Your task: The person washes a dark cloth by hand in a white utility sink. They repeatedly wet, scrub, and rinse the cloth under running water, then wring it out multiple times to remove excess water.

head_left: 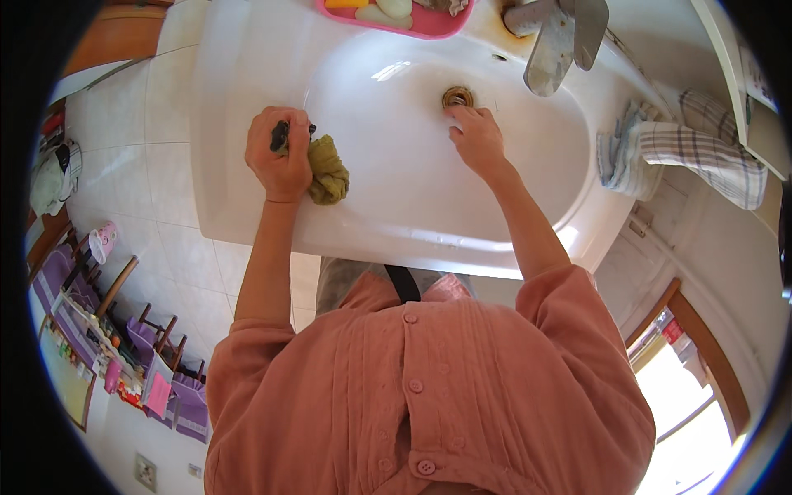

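Note:
My left hand (279, 158) is closed above the left rim of the white sink (396, 157). It grips a crumpled olive-green cloth (328, 171), which bunches out on the hand's right side. A small dark piece (280, 136) also shows between the fingers; what it is cannot be made out. Over in the basin, my right hand (477, 139) reaches to the brassy round drain (458, 97). Its fingertips touch the drain's near edge, with thumb and forefinger apart and nothing visible between them.
A pink tray (396, 31) with soap-like pieces sits on the sink's far edge. The metal faucet (554, 49) juts over the basin at the far right. Folded cloths (660, 148) hang beside the right rim. Purple storage bins (144, 337) stand on the left.

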Available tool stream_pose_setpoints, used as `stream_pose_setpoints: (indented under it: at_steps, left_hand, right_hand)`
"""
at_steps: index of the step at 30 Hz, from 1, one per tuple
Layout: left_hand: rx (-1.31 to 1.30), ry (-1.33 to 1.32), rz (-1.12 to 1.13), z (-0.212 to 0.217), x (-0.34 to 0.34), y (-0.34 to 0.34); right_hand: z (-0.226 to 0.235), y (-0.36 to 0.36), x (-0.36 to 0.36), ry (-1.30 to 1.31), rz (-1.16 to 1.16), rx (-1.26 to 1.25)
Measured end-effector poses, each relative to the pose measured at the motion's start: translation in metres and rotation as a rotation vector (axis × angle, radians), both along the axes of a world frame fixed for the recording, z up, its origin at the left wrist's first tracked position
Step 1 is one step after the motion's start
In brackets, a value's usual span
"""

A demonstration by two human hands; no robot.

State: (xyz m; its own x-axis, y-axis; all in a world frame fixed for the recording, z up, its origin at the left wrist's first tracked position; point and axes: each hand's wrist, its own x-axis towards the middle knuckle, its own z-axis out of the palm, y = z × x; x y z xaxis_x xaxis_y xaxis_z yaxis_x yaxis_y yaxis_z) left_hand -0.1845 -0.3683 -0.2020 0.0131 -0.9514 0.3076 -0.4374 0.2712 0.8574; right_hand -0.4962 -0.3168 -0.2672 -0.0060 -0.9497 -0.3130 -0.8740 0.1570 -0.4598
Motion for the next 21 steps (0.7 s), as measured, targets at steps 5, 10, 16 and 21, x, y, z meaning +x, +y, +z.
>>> stream_pose_setpoints:
  at_steps: [5, 10, 16, 21]
  left_hand:
    - [0.046, 0.047, 0.086, 0.003, -0.004, 0.000]
    - [0.035, 0.043, 0.072, 0.002, -0.004, -0.001]
    - [0.041, 0.034, 0.075, 0.002, -0.003, -0.001]
    - [0.028, 0.009, 0.071, 0.004, -0.004, -0.002]
  right_hand:
    - [-0.001, 0.008, -0.005, 0.029, -0.096, -0.120]
    - [-0.004, 0.013, 0.000, 0.090, -0.012, -0.171]
    - [0.002, 0.015, 0.002, 0.054, -0.011, -0.111]
    - [0.006, 0.026, 0.009, 0.008, -0.033, -0.137]
